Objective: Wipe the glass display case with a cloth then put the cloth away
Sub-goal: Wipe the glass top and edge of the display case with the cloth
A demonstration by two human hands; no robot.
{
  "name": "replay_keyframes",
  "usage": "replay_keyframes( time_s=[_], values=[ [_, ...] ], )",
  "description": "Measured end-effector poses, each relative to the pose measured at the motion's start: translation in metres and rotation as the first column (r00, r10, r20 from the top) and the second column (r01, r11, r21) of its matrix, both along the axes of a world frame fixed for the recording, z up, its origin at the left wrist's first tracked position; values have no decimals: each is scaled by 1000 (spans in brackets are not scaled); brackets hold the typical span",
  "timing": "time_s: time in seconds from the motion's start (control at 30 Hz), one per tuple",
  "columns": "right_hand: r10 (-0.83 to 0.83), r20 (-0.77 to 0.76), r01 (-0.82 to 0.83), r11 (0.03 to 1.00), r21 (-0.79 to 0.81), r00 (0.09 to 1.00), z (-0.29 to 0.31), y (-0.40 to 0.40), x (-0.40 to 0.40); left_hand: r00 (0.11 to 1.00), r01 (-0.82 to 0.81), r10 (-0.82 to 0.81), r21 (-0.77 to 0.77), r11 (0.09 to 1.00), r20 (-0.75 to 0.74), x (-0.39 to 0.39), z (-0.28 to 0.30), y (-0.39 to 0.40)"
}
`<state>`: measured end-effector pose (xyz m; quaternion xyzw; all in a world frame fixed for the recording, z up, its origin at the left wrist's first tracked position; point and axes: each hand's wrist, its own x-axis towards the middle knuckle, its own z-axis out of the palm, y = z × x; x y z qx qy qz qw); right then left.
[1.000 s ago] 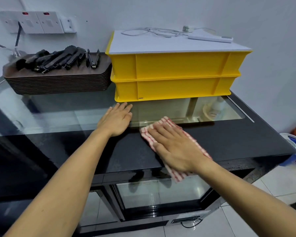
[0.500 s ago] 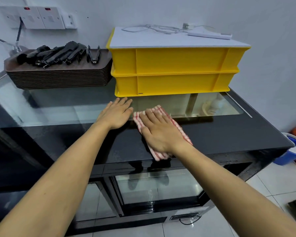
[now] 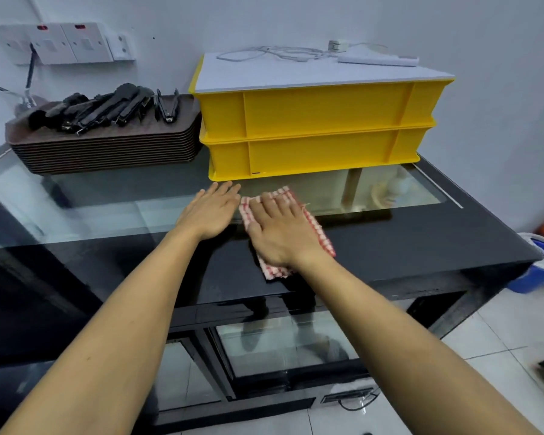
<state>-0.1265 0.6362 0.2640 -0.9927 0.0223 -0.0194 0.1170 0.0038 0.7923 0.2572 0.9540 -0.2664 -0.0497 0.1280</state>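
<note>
The right hand (image 3: 281, 233) lies flat, fingers straight and together, pressing a red-and-white checked cloth (image 3: 319, 237) down onto the top of the glass display case (image 3: 107, 211). It pinches nothing; the palm and fingers simply bear on the fabric. The left hand (image 3: 211, 211) rests open and flat on the glass just beside it, fingers straight, holding nothing.

The cloth sits near the middle of the case top, its far end on the clear glass panel and its near end on the black border. Over the last second the right hand has slid the cloth leftward and away from the front edge, until cloth and left hand nearly touch. That suggests a wiping stroke is under way, with the pass reaching the left hand; putting the cloth away is not yet begun.

Behind the hands, two stacked yellow crates (image 3: 321, 127) stand on the glass, with a white board and a cable on top. To their left is a stack of brown trays (image 3: 107, 152) carrying black tongs (image 3: 107, 108). A blue bucket (image 3: 540, 268) stands on the floor at right.
</note>
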Motion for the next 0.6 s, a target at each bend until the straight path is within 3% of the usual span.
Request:
replay_keyframes(
  time_s=[0.1, 0.17, 0.33, 0.47, 0.6],
  values=[
    [138, 6, -138, 990, 15, 990, 2, 6, -45, 1000, -22, 22, -60, 998, -8, 1, -1, 1],
    [141, 2, -141, 990, -13, 990, 3, -21, -64, 999, -37, 36, -94, 995, -12, -1, -2, 0],
    [-126, -25, 125, 991, -40, 992, 4, -107, -19, 999, -28, 29, -75, 997, 18, 0, -4, 0],
    [-280, -25, 280, 960, 3, 960, 3, -80, 31, 999, -29, 30, -67, 997, 17, 1, -4, -1],
    [83, -27, -83, 997, -8, 996, 4, -15, -6, 999, -37, 37, -60, 998, 3, 1, -1, -3]
  ],
)
